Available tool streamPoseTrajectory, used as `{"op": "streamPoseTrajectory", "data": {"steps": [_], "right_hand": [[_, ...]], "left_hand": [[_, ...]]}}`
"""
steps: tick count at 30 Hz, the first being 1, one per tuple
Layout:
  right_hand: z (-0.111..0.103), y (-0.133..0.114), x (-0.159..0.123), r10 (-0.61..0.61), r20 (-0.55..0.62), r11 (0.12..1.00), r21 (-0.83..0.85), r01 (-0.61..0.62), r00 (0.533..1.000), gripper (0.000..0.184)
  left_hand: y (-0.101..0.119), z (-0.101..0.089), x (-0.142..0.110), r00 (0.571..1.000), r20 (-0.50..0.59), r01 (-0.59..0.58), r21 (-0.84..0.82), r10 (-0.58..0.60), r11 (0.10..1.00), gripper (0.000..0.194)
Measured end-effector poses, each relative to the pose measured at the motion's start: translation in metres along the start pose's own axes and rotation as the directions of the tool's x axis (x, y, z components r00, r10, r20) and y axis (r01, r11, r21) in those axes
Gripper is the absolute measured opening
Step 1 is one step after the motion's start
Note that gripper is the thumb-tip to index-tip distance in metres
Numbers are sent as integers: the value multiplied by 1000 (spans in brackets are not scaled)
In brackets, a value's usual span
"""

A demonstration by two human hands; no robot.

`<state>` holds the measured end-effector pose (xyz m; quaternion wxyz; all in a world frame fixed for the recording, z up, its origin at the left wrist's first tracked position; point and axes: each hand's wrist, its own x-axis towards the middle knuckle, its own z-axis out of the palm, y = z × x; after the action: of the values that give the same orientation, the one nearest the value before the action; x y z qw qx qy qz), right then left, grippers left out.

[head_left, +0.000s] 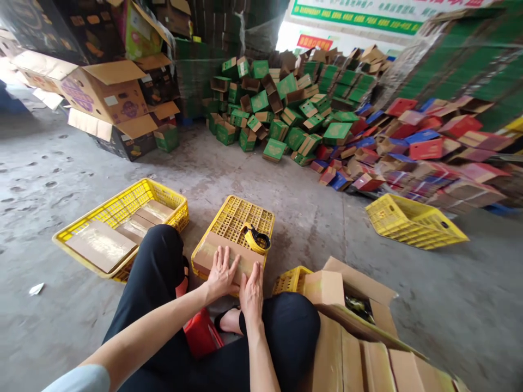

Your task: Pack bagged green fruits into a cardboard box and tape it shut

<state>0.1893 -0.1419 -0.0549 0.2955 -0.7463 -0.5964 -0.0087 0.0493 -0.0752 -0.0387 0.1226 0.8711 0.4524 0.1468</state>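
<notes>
Lays the left hand (222,272) open on top of the box (207,253), fingers spread, and sets the right hand (251,294) open at its right end, fingers straight and close together. Clenches neither; touches the box from above, with the right hand just beside the left. Cannot tell how hard from here.

Has the box lying flat across the near part of the middle crate (241,209), on its yellow grid. Has the tape dispenser (252,239), yellow and black, on the same grid, just beyond the box at right.

Bends the left knee (161,250) between that crate and the left crate (178,218), also yellow, with taped boxes (102,245) lying in it. Bends the right knee (290,326) near an open carton (327,288), dark inside, contents too unclear to name. Has a row of boxes (371,365) nearer the body on that side.

Faces, farther off, a heap of green boxes (259,102), with red and blue boxes (425,148) to its right and, nearer, another yellow crate (429,234). Has big cartons (106,100) stacked at far left.
</notes>
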Motion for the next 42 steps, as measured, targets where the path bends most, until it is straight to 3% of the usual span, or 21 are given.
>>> {"op": "streamPoseTrajectory", "data": {"steps": [3,7,11,17,23,26,31,36,42], "right_hand": [[2,2,1,-1,-3,1000,30,1,1000,68],[6,6,4,-14,5,998,62,14,1000,70],[11,8,7,-11,-42,1000,21,12,999,76],[12,9,9,-30,-72,999,22,31,997,77],[10,7,9,-25,-65,999,26,26,998,78],[10,8,8,-53,-74,999,4,54,996,77],[15,12,7,-91,-85,996,-28,89,992,75],[20,16,5,-128,-80,990,-63,123,989,73],[11,11,6,-53,28,991,-119,56,998,76]], "left_hand": [[17,-1,2,998,40,-49,-31,50,998,87],[15,-7,3,985,105,-124,-89,134,988,92],[-18,-26,0,986,97,-119,-150,134,981,95],[-73,-56,-4,998,65,9,-74,-4,997,71],[-97,-57,-10,980,29,193,64,-195,979,76],[-103,-53,-13,977,-6,213,90,-213,973,83],[-97,-44,-14,992,-20,128,93,-126,987,100],[-69,-25,-18,998,-2,67,35,-67,997,126],[-31,-9,-28,998,64,-14,-13,15,1000,125]]}}
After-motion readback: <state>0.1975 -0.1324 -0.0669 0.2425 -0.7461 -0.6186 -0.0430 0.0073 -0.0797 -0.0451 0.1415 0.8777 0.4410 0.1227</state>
